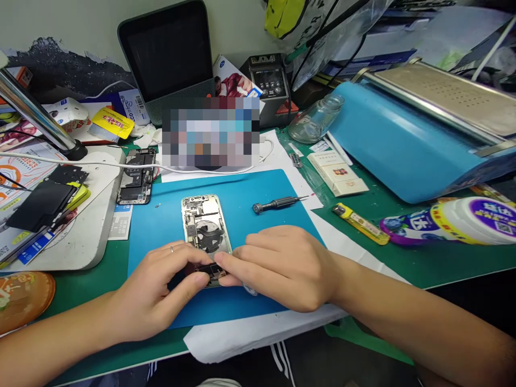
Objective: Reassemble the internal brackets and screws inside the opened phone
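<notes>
An opened smartphone (215, 223), its inner parts bare, lies on the blue mat (161, 215). At its near end is a small dark phone part (215, 269), pinched from the left by my left hand (157, 290), thumb and index finger closed at its edge. My right hand (282, 263) grips the same part from the right, its fingers curled together. The fingertips partly cover the part, and I cannot tell whether it is seated in the phone or lifted off. Beyond my right hand lies a dark screwdriver (280, 203).
A second opened phone (137, 177) lies at the mat's left corner. A white cable (193, 171) crosses behind the mat. To the right are a cigarette box (338, 173), a yellow cutter (360, 223), a white-and-purple bottle (451, 220) and a blue machine (407, 140). A dark-screened device (167, 51) stands behind.
</notes>
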Tool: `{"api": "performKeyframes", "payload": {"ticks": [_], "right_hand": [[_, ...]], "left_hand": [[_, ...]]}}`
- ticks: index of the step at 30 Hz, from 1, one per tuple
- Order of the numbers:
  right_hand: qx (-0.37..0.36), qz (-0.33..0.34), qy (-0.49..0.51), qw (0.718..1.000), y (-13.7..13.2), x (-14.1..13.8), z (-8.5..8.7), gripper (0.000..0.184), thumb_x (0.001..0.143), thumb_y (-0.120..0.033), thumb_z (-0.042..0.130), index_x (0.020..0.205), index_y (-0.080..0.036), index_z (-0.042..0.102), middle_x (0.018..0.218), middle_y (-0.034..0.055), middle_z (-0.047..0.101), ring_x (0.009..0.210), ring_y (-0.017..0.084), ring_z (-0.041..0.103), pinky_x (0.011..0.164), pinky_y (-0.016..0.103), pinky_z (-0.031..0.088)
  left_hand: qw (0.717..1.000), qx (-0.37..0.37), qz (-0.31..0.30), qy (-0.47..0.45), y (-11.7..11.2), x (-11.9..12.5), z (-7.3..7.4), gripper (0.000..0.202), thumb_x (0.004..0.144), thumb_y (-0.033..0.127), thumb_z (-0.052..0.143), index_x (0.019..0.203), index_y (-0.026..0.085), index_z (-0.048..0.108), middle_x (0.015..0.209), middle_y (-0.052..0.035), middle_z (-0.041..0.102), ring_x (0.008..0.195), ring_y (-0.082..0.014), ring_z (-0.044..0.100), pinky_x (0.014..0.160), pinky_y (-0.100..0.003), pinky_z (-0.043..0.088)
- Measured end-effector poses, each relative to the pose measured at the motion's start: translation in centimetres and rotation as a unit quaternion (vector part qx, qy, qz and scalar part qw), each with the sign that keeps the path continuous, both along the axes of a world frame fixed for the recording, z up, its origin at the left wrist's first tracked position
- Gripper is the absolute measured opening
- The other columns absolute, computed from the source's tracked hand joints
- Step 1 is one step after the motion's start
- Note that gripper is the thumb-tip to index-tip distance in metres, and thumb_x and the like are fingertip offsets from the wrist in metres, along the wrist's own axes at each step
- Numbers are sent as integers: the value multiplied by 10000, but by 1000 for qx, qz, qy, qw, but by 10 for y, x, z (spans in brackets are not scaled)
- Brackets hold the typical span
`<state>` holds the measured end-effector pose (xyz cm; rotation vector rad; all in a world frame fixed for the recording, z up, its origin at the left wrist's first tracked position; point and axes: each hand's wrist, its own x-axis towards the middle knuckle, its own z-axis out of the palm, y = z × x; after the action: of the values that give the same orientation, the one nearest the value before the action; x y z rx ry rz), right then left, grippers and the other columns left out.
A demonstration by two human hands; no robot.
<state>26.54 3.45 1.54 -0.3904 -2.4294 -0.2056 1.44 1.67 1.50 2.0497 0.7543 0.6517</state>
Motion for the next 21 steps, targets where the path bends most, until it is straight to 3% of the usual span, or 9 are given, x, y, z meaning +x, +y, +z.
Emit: {"api": "performKeyframes", "payload": {"ticks": [4, 15, 21], "right_hand": [[-5, -3, -9, 1000, 0, 1, 1, 176, 1016, -212, 620, 1090, -52, 624, 642, -20, 651, 534, 119, 511, 472, 300, 311], [-21, -7, -15, 1000, -3, 2, 2, 180, 1032, -219, 604, 1125, -65, 600, 673, -19, 679, 556, 113, 524, 486, 297, 324], [-58, -35, -48, 997, 2, 14, 4, 172, 1075, -251, 527, 1102, -106, 617, 713, -23, 676, 604, 110, 562, 530, 296, 352]], "left_hand": [[1000, -6, 6, 13, 0, 0, 0, 179, 1043, 196, 534, 1208, 233, 593, 1039, 24, 696, 950, -100, 627, 845, -214, 481], [1000, -7, -19, -7, 4, 1, 3, 136, 1026, 143, 528, 1115, 204, 611, 958, 8, 689, 872, -111, 628, 789, -224, 484], [998, 46, 40, 33, -1, 0, 3, 196, 1011, 230, 557, 1204, 208, 578, 1049, -15, 685, 941, -154, 602, 820, -284, 481]]}}
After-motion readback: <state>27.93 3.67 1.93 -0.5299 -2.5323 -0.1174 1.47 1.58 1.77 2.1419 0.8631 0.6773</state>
